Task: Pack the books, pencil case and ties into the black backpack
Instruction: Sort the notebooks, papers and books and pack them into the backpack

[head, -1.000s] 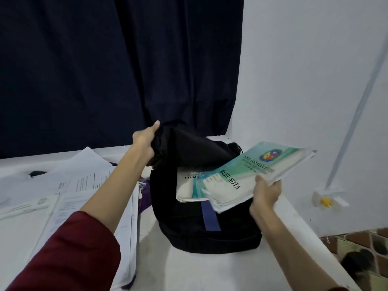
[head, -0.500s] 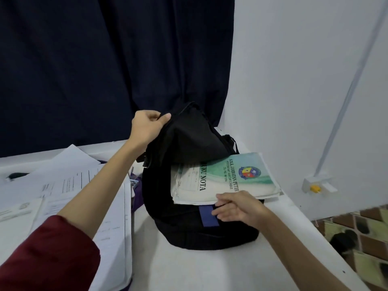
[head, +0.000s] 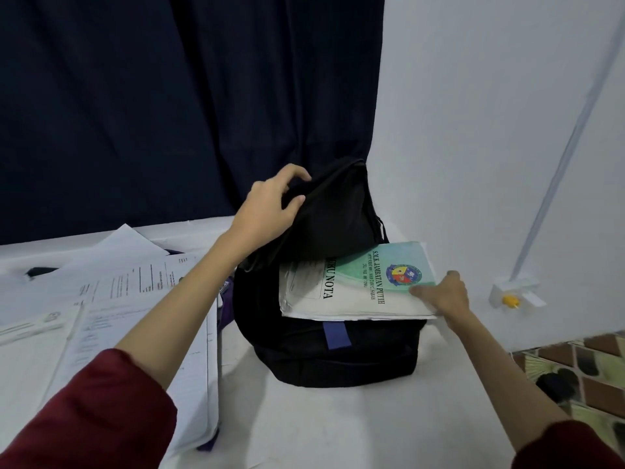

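Nearest you, your right hand sits at the right end of the books, thumb laid on the green cover and fingers wrapped behind the edge, pinching that end. The stack lies flat across the mouth of the black backpack, its long axis running left to right, left end tucked under the raised flap, right end jutting out past the bag toward your grip. So the way in is leftward and down, away from your right hand, which is the nearer one. Farther back, your left hand grips the flap, fingers curled over the fabric, holding the opening up. Pencil case and ties: not visible here.
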